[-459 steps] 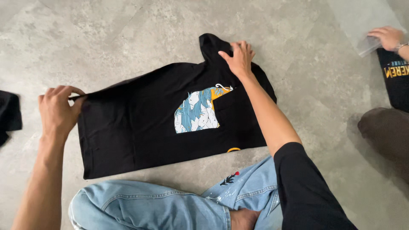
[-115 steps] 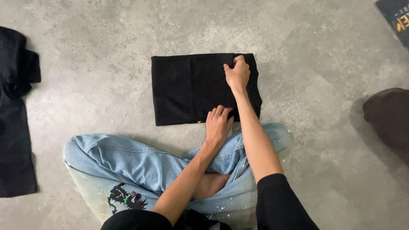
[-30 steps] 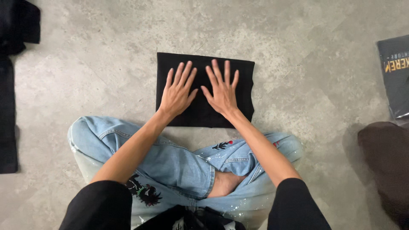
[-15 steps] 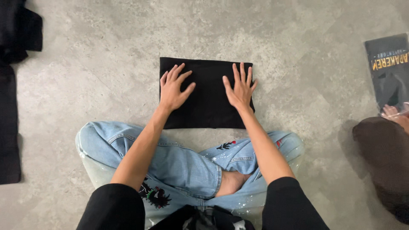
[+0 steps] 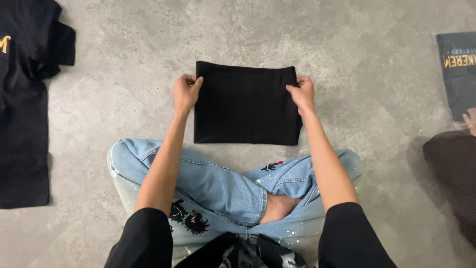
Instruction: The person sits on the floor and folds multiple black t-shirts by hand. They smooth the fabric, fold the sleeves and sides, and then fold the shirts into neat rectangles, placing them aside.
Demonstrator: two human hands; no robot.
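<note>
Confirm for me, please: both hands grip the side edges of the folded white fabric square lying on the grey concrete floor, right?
Not quite: the head view shows the folded fabric square is black, not white. Both the left hand and right hand do grip its side edges on the grey concrete floor.

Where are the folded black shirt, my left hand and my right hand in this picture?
folded black shirt (image 5: 245, 106), head view, middle of the top fabric face.
left hand (image 5: 185, 93), head view, back of the hand gripping the shirt's left edge.
right hand (image 5: 302, 93), head view, back of the hand gripping the shirt's right edge.
</note>
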